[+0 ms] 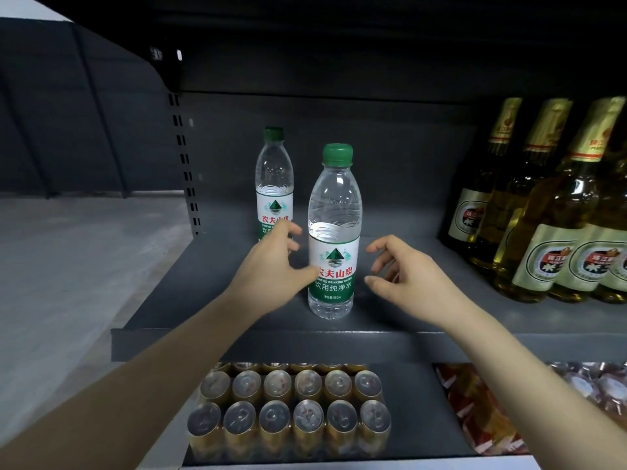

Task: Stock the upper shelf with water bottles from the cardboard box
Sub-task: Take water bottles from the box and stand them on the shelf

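Note:
Two clear water bottles with green caps and green-white labels stand upright on the dark grey upper shelf [210, 293]. The front bottle [334, 232] stands near the shelf's front edge; the back bottle [274, 178] stands further in, to its left. My left hand [271, 266] is just left of the front bottle, fingers spread, thumb close to or touching its label. Right of that bottle, my right hand [403, 269] hovers with its fingers curled apart and a small gap to the bottle. Neither hand holds anything. The cardboard box is out of view.
Several amber glass beer bottles [543, 212] fill the right end of the same shelf. On the shelf below lie a shrink-wrapped pack of gold cans [288, 415] and red snack packets [481, 412]. A slotted upright post [186, 171] borders the shelf's left side.

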A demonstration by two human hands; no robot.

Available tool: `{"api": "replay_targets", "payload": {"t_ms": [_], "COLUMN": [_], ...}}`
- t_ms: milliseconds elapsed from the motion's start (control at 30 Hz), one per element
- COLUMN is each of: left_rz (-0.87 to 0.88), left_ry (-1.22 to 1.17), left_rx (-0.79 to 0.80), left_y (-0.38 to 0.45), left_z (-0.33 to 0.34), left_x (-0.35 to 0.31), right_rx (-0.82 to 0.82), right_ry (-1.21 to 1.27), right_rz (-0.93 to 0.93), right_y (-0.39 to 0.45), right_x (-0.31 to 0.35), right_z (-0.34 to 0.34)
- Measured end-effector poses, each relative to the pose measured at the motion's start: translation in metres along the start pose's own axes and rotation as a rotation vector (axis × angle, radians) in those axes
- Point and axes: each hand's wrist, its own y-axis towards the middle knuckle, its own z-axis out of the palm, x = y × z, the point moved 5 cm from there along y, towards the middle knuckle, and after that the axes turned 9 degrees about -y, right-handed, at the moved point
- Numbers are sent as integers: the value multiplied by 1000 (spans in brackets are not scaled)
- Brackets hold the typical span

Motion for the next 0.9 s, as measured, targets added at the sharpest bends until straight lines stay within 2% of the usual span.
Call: {"api": "replay_targets", "payload": {"t_ms": [367, 533, 900], "left_rz": [153, 160, 183], "left_ry": [581, 627, 577], "left_rx": [76, 107, 164], "left_y": [-16, -17, -10], "left_z": [-13, -12, -10], "left_x": [14, 20, 32], "right_rx": [46, 49, 61], "right_ry": [44, 109, 148], "right_rz": [68, 84, 120], "right_y": [-4, -3, 3], "right_x": [10, 15, 11], "right_z": [20, 28, 39]}}
